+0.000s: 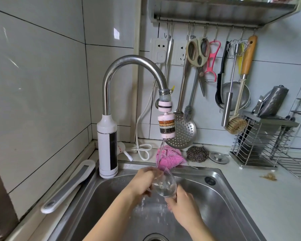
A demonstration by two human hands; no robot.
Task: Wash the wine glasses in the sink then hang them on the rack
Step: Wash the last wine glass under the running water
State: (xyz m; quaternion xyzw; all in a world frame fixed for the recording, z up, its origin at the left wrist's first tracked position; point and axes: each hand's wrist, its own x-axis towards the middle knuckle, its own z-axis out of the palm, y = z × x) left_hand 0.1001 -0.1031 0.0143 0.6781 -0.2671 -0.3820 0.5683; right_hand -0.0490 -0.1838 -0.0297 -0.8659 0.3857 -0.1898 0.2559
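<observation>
A clear wine glass (pixel 164 184) is held tilted over the steel sink (pixel 221 190), its mouth up toward the running water. My left hand (pixel 142 181) grips the bowl near the rim, fingers curled over its edge. My right hand (pixel 182 205) grips the bottom of the bowl, hiding the stem and foot. A thin stream of water (pixel 161 152) falls from the tap's filter head (pixel 166 126) into the glass and splashes off below it.
The curved steel tap (pixel 129 62) rises at the sink's back left. A pink cloth (pixel 170 158), a steel scourer (pixel 197 153) and a sink plug (pixel 219 157) lie behind the sink. Utensils hang on a hook rail (pixel 207 25); a wire rack (pixel 261 141) stands at right.
</observation>
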